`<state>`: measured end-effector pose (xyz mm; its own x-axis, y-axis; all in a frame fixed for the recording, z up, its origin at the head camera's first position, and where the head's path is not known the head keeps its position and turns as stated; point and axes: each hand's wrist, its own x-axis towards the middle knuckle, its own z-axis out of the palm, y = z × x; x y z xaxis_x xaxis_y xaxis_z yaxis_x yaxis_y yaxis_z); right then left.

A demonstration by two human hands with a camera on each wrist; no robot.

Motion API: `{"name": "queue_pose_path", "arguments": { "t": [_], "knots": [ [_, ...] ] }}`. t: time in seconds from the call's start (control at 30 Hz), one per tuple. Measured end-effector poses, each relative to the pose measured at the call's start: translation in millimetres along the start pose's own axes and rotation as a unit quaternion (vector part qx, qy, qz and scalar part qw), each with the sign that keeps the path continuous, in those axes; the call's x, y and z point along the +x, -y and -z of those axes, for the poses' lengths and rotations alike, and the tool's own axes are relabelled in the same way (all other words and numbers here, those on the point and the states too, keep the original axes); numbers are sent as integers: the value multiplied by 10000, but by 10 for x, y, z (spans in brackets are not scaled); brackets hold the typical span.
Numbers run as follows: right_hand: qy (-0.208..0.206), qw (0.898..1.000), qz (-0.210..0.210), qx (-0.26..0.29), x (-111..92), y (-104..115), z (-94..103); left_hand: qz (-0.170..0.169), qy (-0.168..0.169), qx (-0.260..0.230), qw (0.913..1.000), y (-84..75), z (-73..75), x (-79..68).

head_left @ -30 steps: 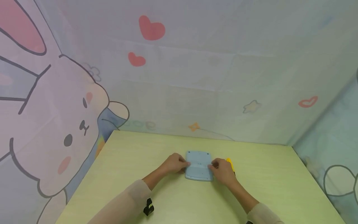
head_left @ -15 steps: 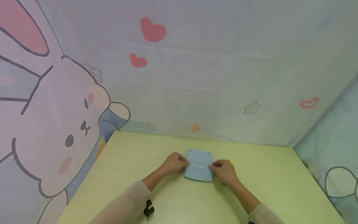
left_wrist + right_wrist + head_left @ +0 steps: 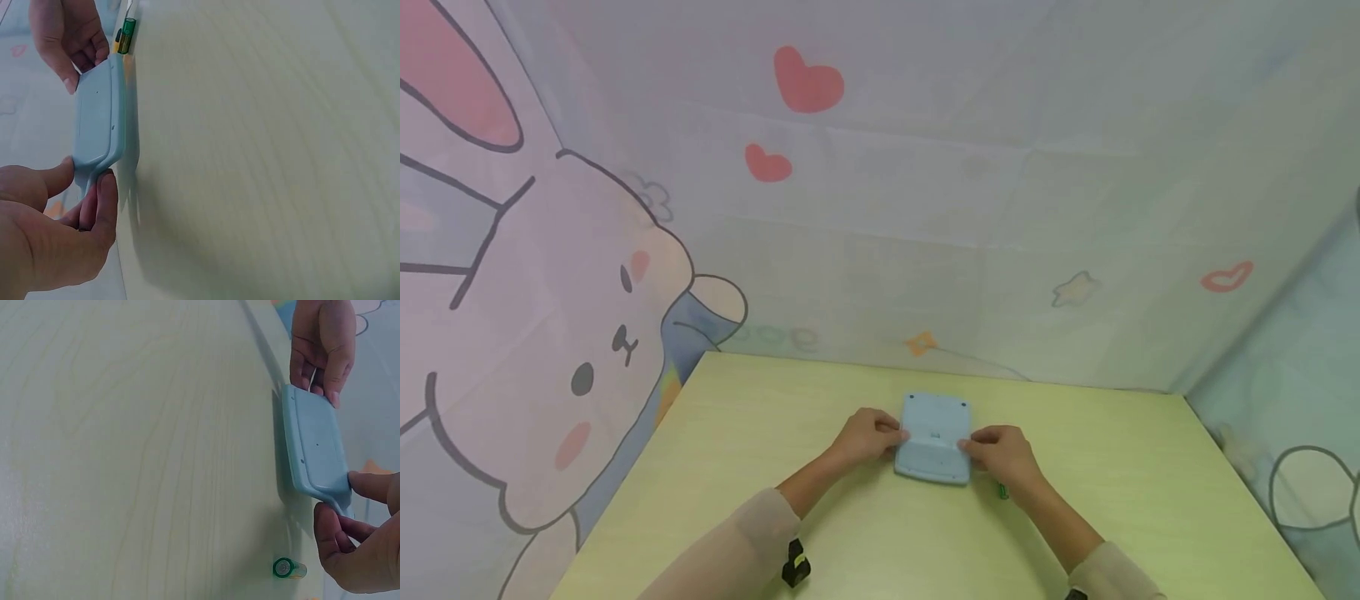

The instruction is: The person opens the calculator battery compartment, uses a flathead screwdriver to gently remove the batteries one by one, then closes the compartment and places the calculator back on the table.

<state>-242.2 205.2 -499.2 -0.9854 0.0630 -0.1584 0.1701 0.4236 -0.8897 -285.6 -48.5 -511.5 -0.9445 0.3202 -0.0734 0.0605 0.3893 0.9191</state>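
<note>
A light blue calculator, its back toward the head camera, is held between my two hands. My left hand pinches its left edge, thumb on the back and fingers curled beneath. On the opposite edge, my right hand pinches in the same way. The left wrist view shows the calculator tilted, with a shadow on the table beside it. Its front face is hidden. A green battery lies on the table near my right hand, mostly covered by that hand in the head view.
Past the battery, a yellow-and-black piece shows in the left wrist view; its kind is unclear. The pale yellow-green table meets a printed cloth backdrop behind and at the sides.
The calculator's far edge has shifted slightly away from me, both hands keeping their grip. The yellow piece beside my right hand has become hidden, and the green battery's end has come into view.
</note>
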Motion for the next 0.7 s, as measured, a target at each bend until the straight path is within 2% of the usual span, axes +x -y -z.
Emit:
{"name": "queue_pose_path", "arguments": {
  "t": [0.43,0.6,0.7],
  "knots": [
    [-134,9998,-11,-130,18,-2,20,131,-112,-350,9992,-55,-27,12],
    [-250,9977,236,-591,-15,33,19,49,-266,-252,9993,-104,-36,-6],
    [-291,9968,367,-646,-34,52,3,-76,-403,79,9991,-129,-30,-13]
  ]
}}
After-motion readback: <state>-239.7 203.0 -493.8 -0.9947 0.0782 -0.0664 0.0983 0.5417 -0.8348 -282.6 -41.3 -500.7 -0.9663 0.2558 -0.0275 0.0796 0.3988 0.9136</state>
